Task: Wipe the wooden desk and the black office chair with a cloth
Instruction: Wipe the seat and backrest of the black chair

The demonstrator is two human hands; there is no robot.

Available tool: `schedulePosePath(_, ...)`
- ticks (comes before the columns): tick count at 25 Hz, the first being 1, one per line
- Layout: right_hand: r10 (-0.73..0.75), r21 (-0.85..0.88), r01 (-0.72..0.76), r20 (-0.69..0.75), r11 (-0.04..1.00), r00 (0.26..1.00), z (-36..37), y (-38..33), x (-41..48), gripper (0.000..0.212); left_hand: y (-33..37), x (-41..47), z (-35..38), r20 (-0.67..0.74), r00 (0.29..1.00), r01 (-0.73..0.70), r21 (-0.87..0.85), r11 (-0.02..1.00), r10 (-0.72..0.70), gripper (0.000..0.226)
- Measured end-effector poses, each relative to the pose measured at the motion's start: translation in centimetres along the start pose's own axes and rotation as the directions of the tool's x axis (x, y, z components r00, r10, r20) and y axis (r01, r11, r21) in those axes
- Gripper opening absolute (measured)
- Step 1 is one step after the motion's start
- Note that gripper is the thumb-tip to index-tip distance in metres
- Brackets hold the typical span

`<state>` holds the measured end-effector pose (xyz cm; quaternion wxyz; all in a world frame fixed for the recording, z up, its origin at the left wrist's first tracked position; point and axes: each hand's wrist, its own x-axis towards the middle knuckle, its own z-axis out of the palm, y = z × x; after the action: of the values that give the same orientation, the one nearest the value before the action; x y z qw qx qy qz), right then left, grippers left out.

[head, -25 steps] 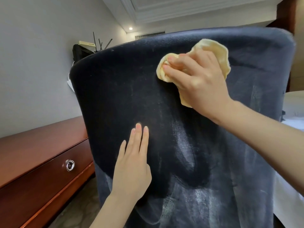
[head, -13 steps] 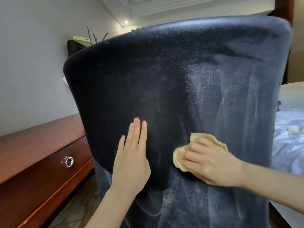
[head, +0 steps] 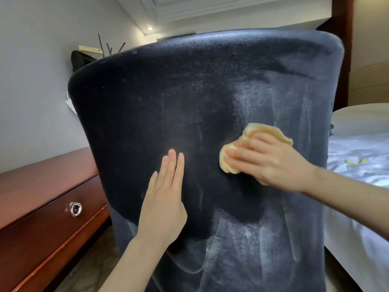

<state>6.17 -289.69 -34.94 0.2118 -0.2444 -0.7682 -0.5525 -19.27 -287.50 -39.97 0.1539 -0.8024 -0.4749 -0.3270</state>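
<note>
Yellow cloth (head: 250,142) sits bunched under the right hand (head: 267,159), mid-height on the rear of the black office chair's backrest (head: 189,91), right of centre. Fingers lie across the wad and press it into the leatherette; whether the thumb hooks under it, I cannot tell. Left hand (head: 166,197) is just beside the grip, to its left and slightly lower: flat, fingers straight and together, palm bracing the backrest, holding nothing.

Risks from here, as I see them:
- Pale streaks fan out above, right of and below the grip. Looks like residue being smeared, not lifted. A balled cloth has a small contact patch and loads up fast, so more passes likely just move the film around.
- The wad is pressed rather than clearly gripped; a fast stroke could roll it out from under the fingers.
- If the chair swivels or rolls, a push off-centre from the brace hand turns it away.
- Wooden desk (head: 42,186), well left of both hands, has a drawer with a ring pull (head: 75,209). Using this same loaded cloth there probably transfers the film onto the wood.
</note>
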Motion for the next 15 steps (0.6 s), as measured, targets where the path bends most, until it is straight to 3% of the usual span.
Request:
schedulePosePath(3,0.024,-0.079,-0.038,-0.171,0.996,0.985,-0.4,2.5,4.4,0.023,0.1,0.1,0.2,-0.002,1.0,-0.009,0.017,1.0,0.009,0.092)
schedulePosePath(8,0.247,-0.058,-0.299,-0.43,0.952,0.868,0.9,2.4,9.3,0.014,0.1,0.2,0.5,-0.014,1.0,-0.006,0.031,1.0,0.006,0.094)
schedulePosePath(11,0.192,-0.036,-0.222,-0.38,0.974,0.905,1.9,1.0,8.3,0.014,-0.2,0.2,0.4,-0.018,0.999,-0.027,0.029,0.999,0.028,0.093)
schedulePosePath(15,0.057,0.058,-0.049,-0.158,0.997,0.986,2.9,-1.0,4.0,0.017,-0.5,0.1,0.0,0.016,0.999,-0.03,0.077,0.997,0.029,0.09)
